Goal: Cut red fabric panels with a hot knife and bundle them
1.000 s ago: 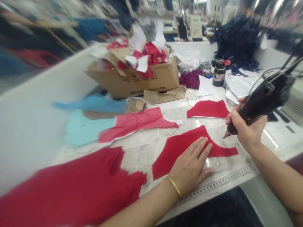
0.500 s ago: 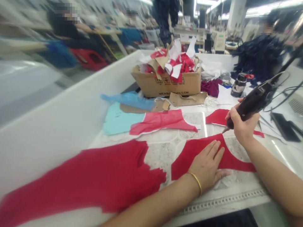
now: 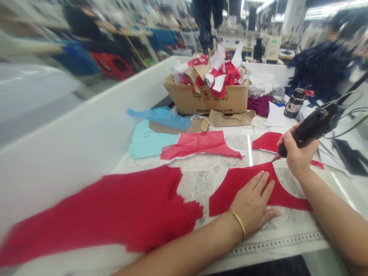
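My left hand (image 3: 255,203) lies flat, fingers stretched out, on a cut piece of red fabric (image 3: 230,191). Its thumb rests on the table beside the cloth. Wrapped round a black corded hand tool (image 3: 313,122) with a narrow pointed tip is my right hand (image 3: 299,155). That tip is at the far edge of the red piece, just beyond my left fingertips; whether it touches the cloth I cannot tell. A fanned stack of red fabric (image 3: 109,211) spreads to the left.
Behind lie a pinkish-red piece (image 3: 201,143), another red piece (image 3: 266,142) and turquoise sheets (image 3: 152,142). A cardboard box (image 3: 209,99) of scraps stands farther back, near a dark bottle (image 3: 294,102). A measuring tape (image 3: 276,243) runs along the near side; a white wall (image 3: 86,126) borders the left.
The camera view has shifted slightly, so the scene sits a little farther right. Both hands, the tool and the red piece keep nearly the same places relative to each other.
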The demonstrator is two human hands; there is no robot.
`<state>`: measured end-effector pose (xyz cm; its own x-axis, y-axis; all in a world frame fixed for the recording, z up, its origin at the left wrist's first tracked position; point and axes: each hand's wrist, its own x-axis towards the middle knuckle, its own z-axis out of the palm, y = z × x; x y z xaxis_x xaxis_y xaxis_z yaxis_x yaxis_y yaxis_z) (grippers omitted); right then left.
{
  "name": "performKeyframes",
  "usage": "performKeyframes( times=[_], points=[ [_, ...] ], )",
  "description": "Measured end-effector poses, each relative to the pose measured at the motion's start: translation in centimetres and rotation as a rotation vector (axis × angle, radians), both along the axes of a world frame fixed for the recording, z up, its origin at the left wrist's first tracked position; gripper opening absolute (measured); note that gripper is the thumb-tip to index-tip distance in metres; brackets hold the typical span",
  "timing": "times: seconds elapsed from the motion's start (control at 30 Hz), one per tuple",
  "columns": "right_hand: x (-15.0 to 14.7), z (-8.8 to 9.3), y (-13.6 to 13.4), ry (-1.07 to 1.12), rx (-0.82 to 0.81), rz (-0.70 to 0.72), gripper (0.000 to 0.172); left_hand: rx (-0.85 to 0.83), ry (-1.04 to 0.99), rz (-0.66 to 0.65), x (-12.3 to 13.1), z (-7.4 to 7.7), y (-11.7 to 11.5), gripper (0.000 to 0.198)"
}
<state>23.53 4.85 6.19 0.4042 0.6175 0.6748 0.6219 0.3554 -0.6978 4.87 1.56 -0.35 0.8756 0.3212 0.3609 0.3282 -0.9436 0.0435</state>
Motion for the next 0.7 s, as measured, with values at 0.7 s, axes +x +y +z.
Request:
performKeyframes(
  times=[0.7],
  points=[
    [-12.7, 2.1, -2.6, 0.503, 0.084, 0.632, 0.027, -0.063, -0.051, 0.162, -4.9, -0.7, -4.6, 0.094]
  ],
)
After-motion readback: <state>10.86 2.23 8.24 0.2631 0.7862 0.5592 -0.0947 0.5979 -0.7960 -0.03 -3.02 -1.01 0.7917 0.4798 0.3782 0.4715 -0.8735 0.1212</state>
